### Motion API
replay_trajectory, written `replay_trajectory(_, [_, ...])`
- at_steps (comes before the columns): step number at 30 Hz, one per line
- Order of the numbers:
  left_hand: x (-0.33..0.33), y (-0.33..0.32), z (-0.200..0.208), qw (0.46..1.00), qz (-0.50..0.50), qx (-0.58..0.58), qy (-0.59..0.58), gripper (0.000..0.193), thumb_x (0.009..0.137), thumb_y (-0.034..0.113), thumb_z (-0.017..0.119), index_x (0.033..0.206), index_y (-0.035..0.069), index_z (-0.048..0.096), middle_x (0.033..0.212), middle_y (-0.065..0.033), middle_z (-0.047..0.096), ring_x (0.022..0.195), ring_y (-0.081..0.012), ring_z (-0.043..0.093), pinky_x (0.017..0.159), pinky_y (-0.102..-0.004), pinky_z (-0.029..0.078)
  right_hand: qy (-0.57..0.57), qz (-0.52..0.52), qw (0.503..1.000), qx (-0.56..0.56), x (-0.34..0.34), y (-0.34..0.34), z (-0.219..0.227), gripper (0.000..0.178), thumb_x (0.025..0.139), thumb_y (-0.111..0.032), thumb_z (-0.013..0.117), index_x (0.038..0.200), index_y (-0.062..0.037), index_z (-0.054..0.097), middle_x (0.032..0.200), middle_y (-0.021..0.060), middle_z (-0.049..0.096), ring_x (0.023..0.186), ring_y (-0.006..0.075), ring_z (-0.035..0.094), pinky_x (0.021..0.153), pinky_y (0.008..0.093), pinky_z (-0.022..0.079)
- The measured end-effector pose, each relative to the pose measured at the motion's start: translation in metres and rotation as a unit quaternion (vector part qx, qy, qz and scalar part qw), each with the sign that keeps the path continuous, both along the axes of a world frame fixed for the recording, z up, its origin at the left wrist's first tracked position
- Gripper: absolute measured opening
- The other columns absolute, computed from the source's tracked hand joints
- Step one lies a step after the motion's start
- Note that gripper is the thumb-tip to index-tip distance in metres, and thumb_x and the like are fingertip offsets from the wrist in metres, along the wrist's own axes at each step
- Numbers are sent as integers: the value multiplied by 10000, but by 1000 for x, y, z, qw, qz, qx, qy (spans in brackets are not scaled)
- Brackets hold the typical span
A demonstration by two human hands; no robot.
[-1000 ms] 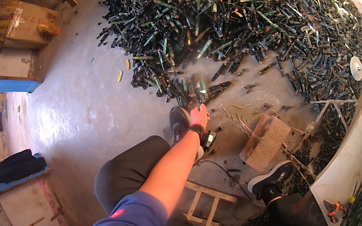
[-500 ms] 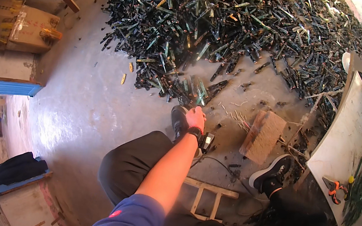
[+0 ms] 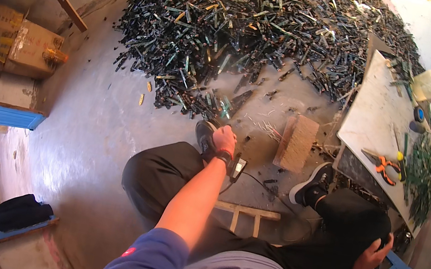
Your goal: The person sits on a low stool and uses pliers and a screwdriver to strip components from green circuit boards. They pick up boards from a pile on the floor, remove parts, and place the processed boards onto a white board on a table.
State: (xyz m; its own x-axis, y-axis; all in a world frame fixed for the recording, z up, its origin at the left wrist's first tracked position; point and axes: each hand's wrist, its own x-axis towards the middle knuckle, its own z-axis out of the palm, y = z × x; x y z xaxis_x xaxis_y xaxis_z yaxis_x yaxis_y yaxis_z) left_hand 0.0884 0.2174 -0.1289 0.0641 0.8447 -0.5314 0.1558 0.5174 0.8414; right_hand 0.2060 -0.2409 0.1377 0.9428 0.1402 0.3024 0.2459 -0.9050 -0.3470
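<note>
My left hand (image 3: 224,138) reaches down beside my left shoe (image 3: 205,134), its fingers closed. Whatever they may hold is hidden by the hand. Just past it, pale green strips (image 3: 225,107) stand out at the near edge of a large pile of dark, narrow strips (image 3: 203,40). Close to my left wrist is a small dark device with a light face (image 3: 239,167) and a cable. My right hand (image 3: 374,256) lies against my right knee (image 3: 373,223), fingers apart, and holds nothing that I can see.
A brick (image 3: 296,143) lies on the floor between my feet. To the right, a pale board (image 3: 373,122) bears orange-handled pliers (image 3: 383,166) and a heap of green strips (image 3: 422,179). A wooden frame (image 3: 248,212) is below me. Cardboard boxes (image 3: 34,49) stand at left.
The view has shifted, showing more of the board and of my right forearm. My left hand stays low by the shoe, still closed. My right hand remains at the knee.
</note>
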Motion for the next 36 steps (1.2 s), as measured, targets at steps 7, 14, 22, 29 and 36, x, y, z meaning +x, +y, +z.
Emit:
replay_trajectory(7, [-14, -27, 37, 995, -46, 42, -72, 288, 832, 220, 483, 631, 18, 521, 518, -81, 538, 400, -168, 485, 403, -281, 406, 2, 147, 988, 37, -32, 84, 14, 372, 785, -89, 582, 1139, 19, 545, 1193, 187, 559, 1118, 341, 519, 982, 393, 381])
replay_trajectory(14, [-23, -66, 110, 967, -173, 33, -182, 280, 872, 180, 477, 644, 25, 524, 508, -72, 518, 399, -168, 481, 418, -291, 432, 241, 364, 894, 104, -35, 199, -57, 522, 783, -132, 609, 1265, -35, 435, 1135, 217, 573, 1034, 382, 561, 883, 408, 455])
replay_trajectory(22, [-62, -121, 169, 923, -307, -37, -227, 308, 902, 190, 468, 625, 57, 457, 490, -51, 455, 404, -152, 448, 452, -303, 435, 267, 488, 826, 89, -36, 221, -109, 589, 765, -94, 628, 1309, -114, 402, 1396, 120, 356, 1170, 332, 479, 924, 370, 452])
replay_trajectory(29, [-71, -124, 165, 919, -320, -74, -220, 336, 917, 259, 453, 628, 90, 421, 528, -54, 452, 432, -167, 439, 533, -337, 463, 344, 517, 780, 73, -75, 216, -110, 295, 821, -223, 605, 1066, -63, 566, 859, 187, 649, 847, 373, 616, 748, 430, 482])
replay_trajectory(36, [-68, -115, 152, 916, -273, -208, -207, 404, 918, 445, 468, 684, 116, 480, 597, -31, 501, 528, -161, 501, 526, -333, 470, 258, 475, 841, 20, -70, 191, -70, 310, 809, -264, 636, 1033, -60, 570, 783, 190, 637, 791, 373, 616, 698, 442, 473])
